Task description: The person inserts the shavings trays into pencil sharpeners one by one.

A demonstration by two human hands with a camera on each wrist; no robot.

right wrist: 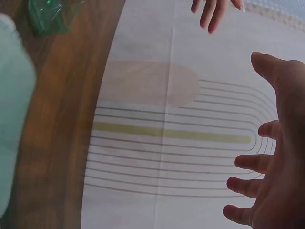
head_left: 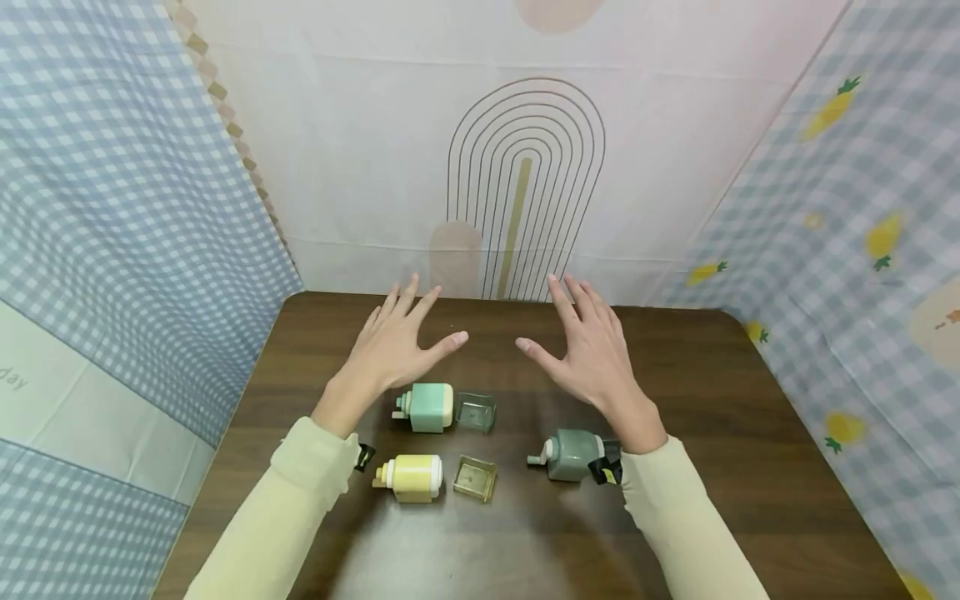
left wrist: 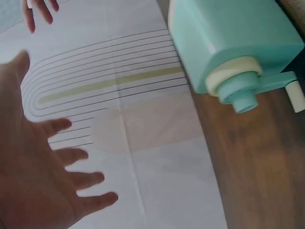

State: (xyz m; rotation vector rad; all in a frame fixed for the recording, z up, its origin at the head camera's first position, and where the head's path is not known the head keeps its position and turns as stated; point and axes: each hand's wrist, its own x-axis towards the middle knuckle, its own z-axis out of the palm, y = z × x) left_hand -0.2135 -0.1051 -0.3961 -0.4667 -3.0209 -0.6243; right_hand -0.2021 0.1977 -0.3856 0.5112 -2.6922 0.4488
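My left hand (head_left: 390,342) is raised over the table, fingers spread and palm empty. My right hand (head_left: 592,354) mirrors it with spread fingers, holding nothing. Nearest below the left hand lies a mint crank pencil sharpener (head_left: 431,407), which looms large in the left wrist view. Beside it sits a clear greenish shavings drawer (head_left: 476,412). Closer to me lie a yellow pencil sharpener (head_left: 417,477) and a clear yellowish drawer (head_left: 475,479). A grey-green pencil sharpener (head_left: 572,455) rests by the right wrist, its right end partly hidden behind the wrist strap.
The brown wooden table (head_left: 712,400) has rounded far corners. A pale cloth (head_left: 360,167) with an arch print hangs behind it. Checked cloths hang at the left (head_left: 135,167) and right (head_left: 847,333). Black straps with small cameras circle both wrists.
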